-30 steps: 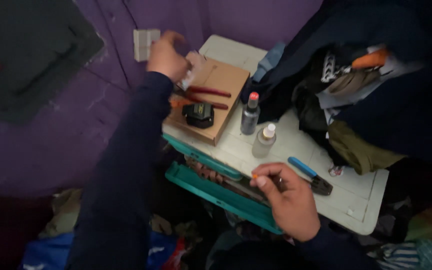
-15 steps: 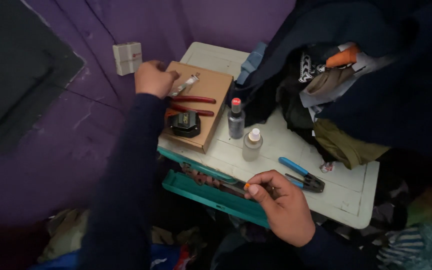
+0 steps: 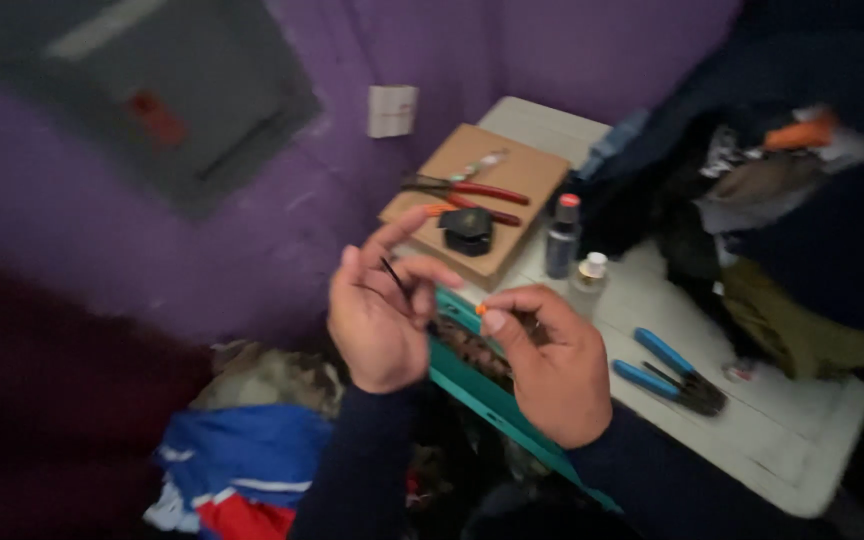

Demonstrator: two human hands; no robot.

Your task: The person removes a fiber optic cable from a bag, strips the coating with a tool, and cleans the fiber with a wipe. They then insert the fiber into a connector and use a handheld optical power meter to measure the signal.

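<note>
Against purple wall (image 3: 252, 250): white table (image 3: 782, 440), cardboard box (image 3: 492, 170), pliers (image 3: 667, 372).

Matt brown cardboard box (image 3: 477, 195); on it my pliers (image 3: 472, 190) with glossy red plastic handles. Desk (image 3: 782, 440): painted white wood, worn and matt. Second pliers (image 3: 667, 370), smooth blue plastic handles, dark metal jaws. Two small bottles (image 3: 564, 240), smooth plastic. Rumpled cloth (image 3: 252, 450) on the floor. Wall (image 3: 282, 230): matt purple paint.

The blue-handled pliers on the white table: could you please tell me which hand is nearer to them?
Right. The right hand is just left of the blue-handled pliers; the left hand is further left, beyond it.
</note>
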